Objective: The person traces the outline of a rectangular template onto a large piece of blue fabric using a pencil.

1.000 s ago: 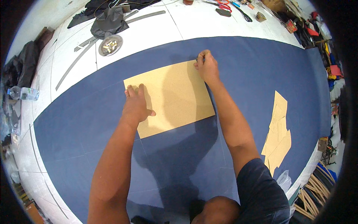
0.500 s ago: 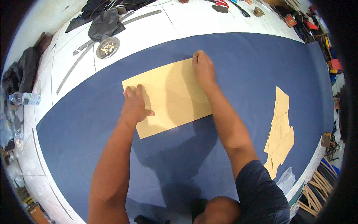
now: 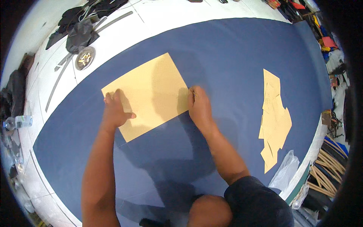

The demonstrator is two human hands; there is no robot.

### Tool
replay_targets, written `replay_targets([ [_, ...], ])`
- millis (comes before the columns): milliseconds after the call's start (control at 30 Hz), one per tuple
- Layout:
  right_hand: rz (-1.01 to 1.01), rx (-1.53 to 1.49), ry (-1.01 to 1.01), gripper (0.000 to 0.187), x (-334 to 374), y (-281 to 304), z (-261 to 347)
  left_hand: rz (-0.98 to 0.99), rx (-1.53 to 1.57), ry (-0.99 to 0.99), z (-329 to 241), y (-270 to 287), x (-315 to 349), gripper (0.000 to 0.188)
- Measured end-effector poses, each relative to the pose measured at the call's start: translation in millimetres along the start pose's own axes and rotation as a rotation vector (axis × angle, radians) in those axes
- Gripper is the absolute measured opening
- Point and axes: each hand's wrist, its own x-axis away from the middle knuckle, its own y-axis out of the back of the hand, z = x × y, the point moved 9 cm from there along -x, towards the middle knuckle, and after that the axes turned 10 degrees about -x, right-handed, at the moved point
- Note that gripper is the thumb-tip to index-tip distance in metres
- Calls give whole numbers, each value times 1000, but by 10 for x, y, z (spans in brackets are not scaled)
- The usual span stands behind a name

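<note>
A rectangular tan cardboard sheet (image 3: 147,89) lies flat on a wide spread of dark blue material (image 3: 227,49). My left hand (image 3: 116,111) rests on the sheet's left end, fingers spread and thumb apart, pressing it down. At the sheet's right edge, near its lower right corner, my right hand (image 3: 199,108) is closed with its fingers pressed together. Whatever it grips, if anything, is hidden by the fingers. Thin pale lines show on the blue material below the sheet. My shadow falls over part of the sheet and the material.
Several cut tan card pieces (image 3: 274,113) lie overlapped at the right, near a clear plastic bag (image 3: 285,172). Beyond the material, a round dish (image 3: 85,58) of small bits sits on white tiles. A plastic bottle (image 3: 18,122) lies at the far left; cane-like rods (image 3: 325,170) are at the right.
My right hand has moved from the sheet's far right corner down its right edge toward me. My left hand still presses the sheet. The whole view has shifted and tilted.
</note>
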Motion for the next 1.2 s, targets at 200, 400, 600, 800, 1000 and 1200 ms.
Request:
replay_targets([
  [200, -28, -21, 24, 12, 456, 261, -68, -10, -42, -37, -12, 32, -16, 128],
  [400, -81, -19, 47, 13, 521, 317, -127, 5, -52, -31, -52, 52, -34, 128],
  [600, -96, -25, 52, 13, 573, 294, -169, -4, -104, -22, 9, 41, -34, 128],
  [800, -341, -631, -110, 20, 725, 627, -764, -23, -17, -43, -53, -1, -115, 129],
  [1000, -45, -412, -56, 30, 1304, 696, -440, -58, -109, -60, 231, -144, -77, 121],
  [1200, 294, -223, 345, 24, 2177, 235, 459, -62, -249, -143, -214, -597, 1084, 105],
])
